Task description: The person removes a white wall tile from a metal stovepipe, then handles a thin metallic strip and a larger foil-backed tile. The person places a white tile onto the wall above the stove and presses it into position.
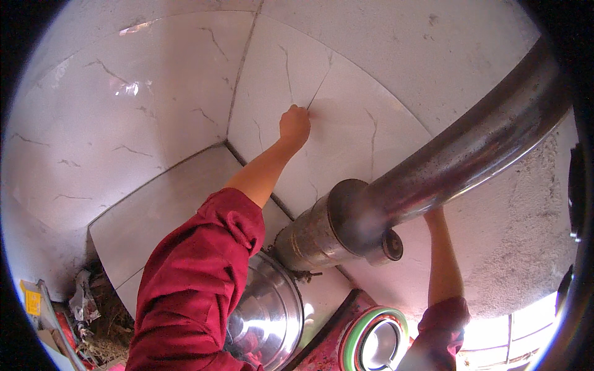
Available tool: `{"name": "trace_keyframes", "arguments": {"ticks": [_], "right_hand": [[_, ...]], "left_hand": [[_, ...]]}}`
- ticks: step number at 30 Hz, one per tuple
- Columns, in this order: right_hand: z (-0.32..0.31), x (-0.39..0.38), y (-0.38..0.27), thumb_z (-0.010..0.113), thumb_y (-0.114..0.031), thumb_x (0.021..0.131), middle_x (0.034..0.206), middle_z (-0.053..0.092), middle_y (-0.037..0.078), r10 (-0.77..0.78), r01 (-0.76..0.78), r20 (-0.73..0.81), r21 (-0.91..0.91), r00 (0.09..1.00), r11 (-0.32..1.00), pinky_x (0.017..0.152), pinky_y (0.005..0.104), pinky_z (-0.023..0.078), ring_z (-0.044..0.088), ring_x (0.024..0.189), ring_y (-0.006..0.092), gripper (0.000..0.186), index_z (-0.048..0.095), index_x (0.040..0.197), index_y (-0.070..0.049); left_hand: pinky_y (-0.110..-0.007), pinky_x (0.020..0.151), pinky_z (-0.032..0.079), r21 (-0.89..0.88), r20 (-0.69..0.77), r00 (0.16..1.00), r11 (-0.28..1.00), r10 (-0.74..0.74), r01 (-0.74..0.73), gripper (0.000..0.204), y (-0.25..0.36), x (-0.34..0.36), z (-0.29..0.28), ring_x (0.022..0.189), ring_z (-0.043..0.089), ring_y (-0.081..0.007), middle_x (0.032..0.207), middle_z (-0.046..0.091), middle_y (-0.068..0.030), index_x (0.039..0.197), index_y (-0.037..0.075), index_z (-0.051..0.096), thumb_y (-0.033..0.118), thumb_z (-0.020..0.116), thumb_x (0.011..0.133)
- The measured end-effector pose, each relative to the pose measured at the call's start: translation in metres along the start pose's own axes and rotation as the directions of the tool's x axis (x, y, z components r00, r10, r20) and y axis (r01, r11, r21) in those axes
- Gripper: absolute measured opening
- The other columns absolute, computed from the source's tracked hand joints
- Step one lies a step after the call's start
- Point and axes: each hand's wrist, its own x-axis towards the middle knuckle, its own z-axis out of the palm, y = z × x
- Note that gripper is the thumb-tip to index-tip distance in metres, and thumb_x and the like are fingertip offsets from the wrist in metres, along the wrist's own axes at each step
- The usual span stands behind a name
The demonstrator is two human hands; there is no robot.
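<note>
My left hand (295, 125) is closed in a fist against the white veined wall tile (346, 136). A thin dark line (319, 83) runs up from its fingers; whether it is a slim tool or a mark on the tile I cannot tell. My right forearm (447, 266) reaches up behind the thick metal stovepipe (458, 142), which hides the right hand and whatever it touches. Both arms wear rolled dark red sleeves. The pipe's wider lower section (312, 238) stands between my arms, with a short capped stub (391, 245) on its side.
Below the pipe lies a shiny round metal lid or pan (266, 315), partly covered by my left sleeve. A green-rimmed round container (352, 346) sits on a red patterned surface. Clutter with dry straw (108, 331) lies at lower left. Rough plaster (513, 247) covers the right wall.
</note>
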Motion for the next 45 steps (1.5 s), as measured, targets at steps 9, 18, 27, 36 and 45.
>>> {"name": "trace_keyframes", "arguments": {"ticks": [9,18,27,36,45], "right_hand": [[-0.008,-0.001,0.011,0.057,-0.031,0.093,0.103,0.062,0.013,-0.007,0.006,-0.027,-0.045,1.0,0.999,0.084,0.0416,0.049,0.058,0.09,0.0281,0.028,0.059,0.104,-0.005],[-0.014,0.006,0.016,0.058,-0.032,0.093,0.101,0.063,0.013,-0.031,0.027,-0.046,-0.082,0.998,0.996,0.083,0.0419,0.049,0.059,0.088,0.0287,0.029,0.06,0.101,-0.005],[-0.01,0.01,0.015,0.058,-0.033,0.093,0.099,0.064,0.014,-0.024,0.02,-0.036,-0.106,0.999,0.994,0.082,0.0422,0.05,0.059,0.086,0.0292,0.029,0.061,0.099,-0.004],[-0.007,0.01,0.013,0.058,-0.033,0.093,0.096,0.064,0.015,-0.032,0.027,-0.036,-0.114,0.999,0.993,0.081,0.0425,0.05,0.06,0.083,0.0297,0.031,0.062,0.097,-0.003],[0.0,0.009,0.011,0.058,-0.034,0.093,0.094,0.065,0.015,-0.038,0.035,-0.025,-0.116,0.999,0.993,0.079,0.0428,0.051,0.061,0.081,0.0303,0.032,0.063,0.095,-0.003]], "left_hand": [[-0.044,0.075,0.054,0.027,0.059,0.994,0.995,0.09,-0.092,0.015,-0.007,0.009,-0.005,0.089,0.065,-0.0353,0.09,0.065,-0.0176,0.089,0.005,0.07,0.014,0.059,0.085],[-0.04,0.08,0.054,0.238,0.314,0.875,0.861,0.37,-0.45,0.022,-0.009,0.034,-0.022,0.096,0.063,-0.0301,0.102,0.065,-0.0122,0.098,0.012,0.071,0.01,0.053,0.086],[-0.045,0.077,0.054,0.139,0.172,0.925,0.921,0.34,-0.364,0.025,-0.015,0.022,-0.013,0.088,0.064,-0.035,0.094,0.065,-0.0182,0.094,0.005,0.069,0.022,0.051,0.091],[-0.047,0.074,0.055,0.145,0.094,0.966,0.956,0.242,-0.254,0.028,-0.015,0.019,-0.005,0.083,0.066,-0.0375,0.09,0.067,-0.0193,0.09,0.001,0.068,0.022,0.051,0.091],[-0.046,0.072,0.055,0.172,0.179,0.98,0.977,0.092,-0.123,0.032,-0.016,0.013,-0.018,0.083,0.067,-0.037,0.089,0.068,-0.0201,0.085,0.001,0.069,0.028,0.053,0.09]]}}
